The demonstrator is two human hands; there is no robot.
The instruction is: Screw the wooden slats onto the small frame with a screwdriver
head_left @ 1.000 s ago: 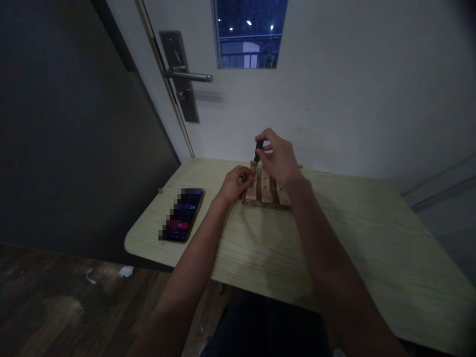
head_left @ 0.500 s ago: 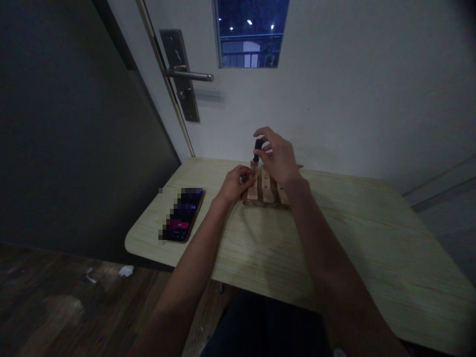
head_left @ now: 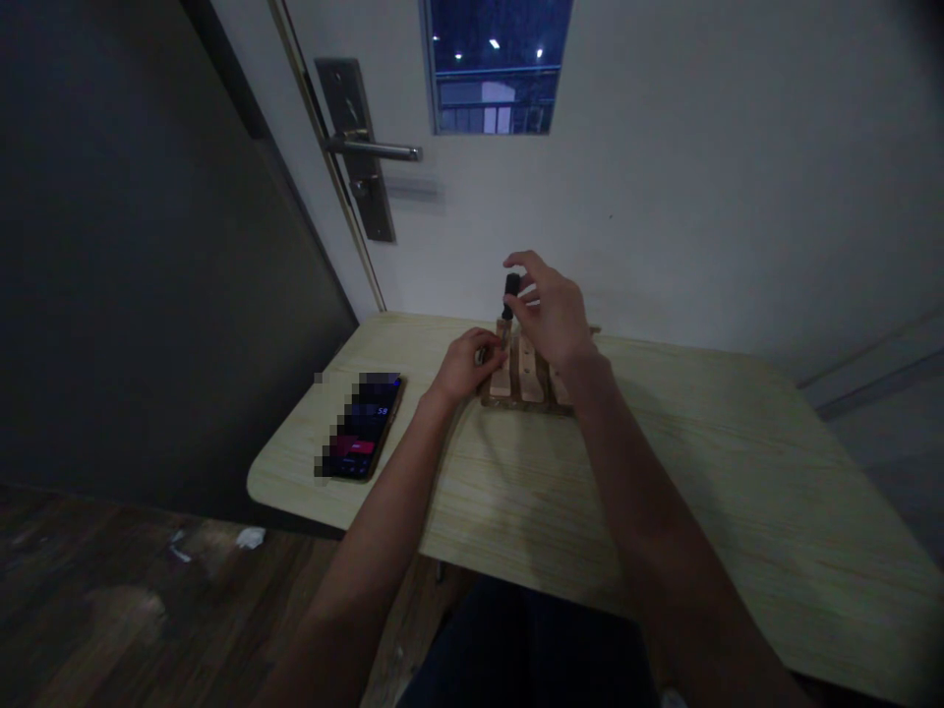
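My right hand (head_left: pixel 552 310) is closed on a screwdriver (head_left: pixel 511 285) with a black handle, held nearly upright, its tip end down. Below it stands a wooden piece (head_left: pixel 500 382), the leftmost of several pale pieces lying side by side on a brown base (head_left: pixel 508 403). A middle wooden piece (head_left: pixel 529 379) shows small holes. At the leftmost piece, my left hand (head_left: pixel 469 362) pinches with thumb and fingertips beside the screwdriver's lower end. What it grips is too small to make out. My right hand and forearm hide part of the right side of the base.
A phone (head_left: pixel 361 433) lies on the left of the pale wood-grain table (head_left: pixel 516 501). Behind the table stands a white door (head_left: pixel 664 177) with a lever handle (head_left: pixel 380 150) and a small window (head_left: pixel 498 69). The table's rounded front-left edge is above a dark floor (head_left: pixel 199 610).
Hardly anything differs. The right hand and screwdriver stay in almost the same place, and the left hand keeps its pinch at the leftmost wooden piece.
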